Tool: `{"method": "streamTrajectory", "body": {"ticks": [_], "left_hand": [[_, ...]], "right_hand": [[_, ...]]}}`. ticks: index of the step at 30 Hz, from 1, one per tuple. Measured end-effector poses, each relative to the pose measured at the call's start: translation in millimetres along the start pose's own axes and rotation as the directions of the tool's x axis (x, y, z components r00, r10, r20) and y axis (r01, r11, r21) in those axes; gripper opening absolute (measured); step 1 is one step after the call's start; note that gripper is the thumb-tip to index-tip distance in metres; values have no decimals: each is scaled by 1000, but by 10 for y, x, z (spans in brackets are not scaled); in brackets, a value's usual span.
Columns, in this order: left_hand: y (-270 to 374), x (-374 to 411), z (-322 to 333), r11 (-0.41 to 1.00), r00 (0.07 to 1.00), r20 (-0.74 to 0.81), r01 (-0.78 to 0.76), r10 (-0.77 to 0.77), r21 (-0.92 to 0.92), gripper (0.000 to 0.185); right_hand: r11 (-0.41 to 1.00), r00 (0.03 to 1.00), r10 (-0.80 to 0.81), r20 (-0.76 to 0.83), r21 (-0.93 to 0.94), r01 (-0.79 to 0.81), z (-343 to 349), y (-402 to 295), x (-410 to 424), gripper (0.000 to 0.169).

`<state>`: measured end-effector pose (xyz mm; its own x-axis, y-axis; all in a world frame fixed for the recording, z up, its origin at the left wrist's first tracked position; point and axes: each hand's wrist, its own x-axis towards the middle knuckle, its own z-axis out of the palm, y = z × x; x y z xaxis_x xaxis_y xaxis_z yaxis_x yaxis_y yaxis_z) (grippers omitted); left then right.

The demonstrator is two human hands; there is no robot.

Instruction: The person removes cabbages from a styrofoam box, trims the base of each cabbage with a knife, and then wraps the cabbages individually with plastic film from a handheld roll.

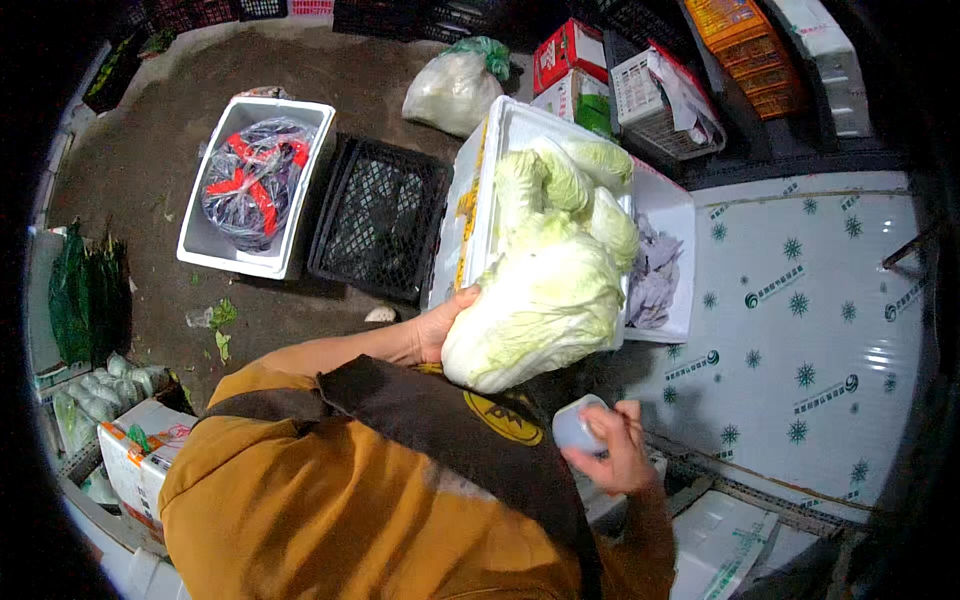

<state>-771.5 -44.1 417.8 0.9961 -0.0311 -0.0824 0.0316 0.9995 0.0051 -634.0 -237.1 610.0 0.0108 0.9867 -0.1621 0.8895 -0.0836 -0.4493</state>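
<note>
A large napa cabbage (pixel 536 311) rests against my left hand (pixel 448 319), which grips it at its left side, thumb on the leaves. Lower right of it, my right hand (pixel 616 446) holds a roll of clear tape or film (pixel 577 426), apart from the cabbage. Beyond the large head, several more napa cabbages (pixel 559 176) lie in a white foam box (pixel 491 124). The fingers of my left hand beneath the cabbage are hidden.
A black plastic crate (pixel 382 217) and a foam box (pixel 281 262) with bagged dark produce stand left. Right of the cabbages, another foam box (pixel 679 315) holds crumpled paper, beside a printed white surface (pixel 780 375). A filled plastic bag (pixel 454 90) sits behind.
</note>
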Motion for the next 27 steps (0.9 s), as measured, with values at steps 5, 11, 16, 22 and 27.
{"method": "streamTrajectory", "body": {"ticks": [5, 11, 16, 22, 27], "left_hand": [[112, 161, -140, 964, 981, -73, 189, -178, 187, 71], [62, 134, 347, 766, 837, -133, 540, -530, 348, 66], [-11, 140, 286, 896, 905, -44, 425, -423, 130, 54], [34, 150, 507, 999, 999, -19, 34, -35, -42, 50], [137, 126, 223, 985, 996, -8, 89, -91, -150, 54]], "right_hand": [[963, 878, 266, 398, -76, -258, 178, 1004, 392, 50], [718, 993, -112, 24, 693, 65, -489, 496, 1620, 74], [878, 892, -450, -44, 159, 451, -632, -654, 1125, 36], [1000, 955, 16, -297, 23, -10, -197, -212, 350, 35], [871, 904, 428, 9, 263, -415, 471, 499, 428, 38]]}}
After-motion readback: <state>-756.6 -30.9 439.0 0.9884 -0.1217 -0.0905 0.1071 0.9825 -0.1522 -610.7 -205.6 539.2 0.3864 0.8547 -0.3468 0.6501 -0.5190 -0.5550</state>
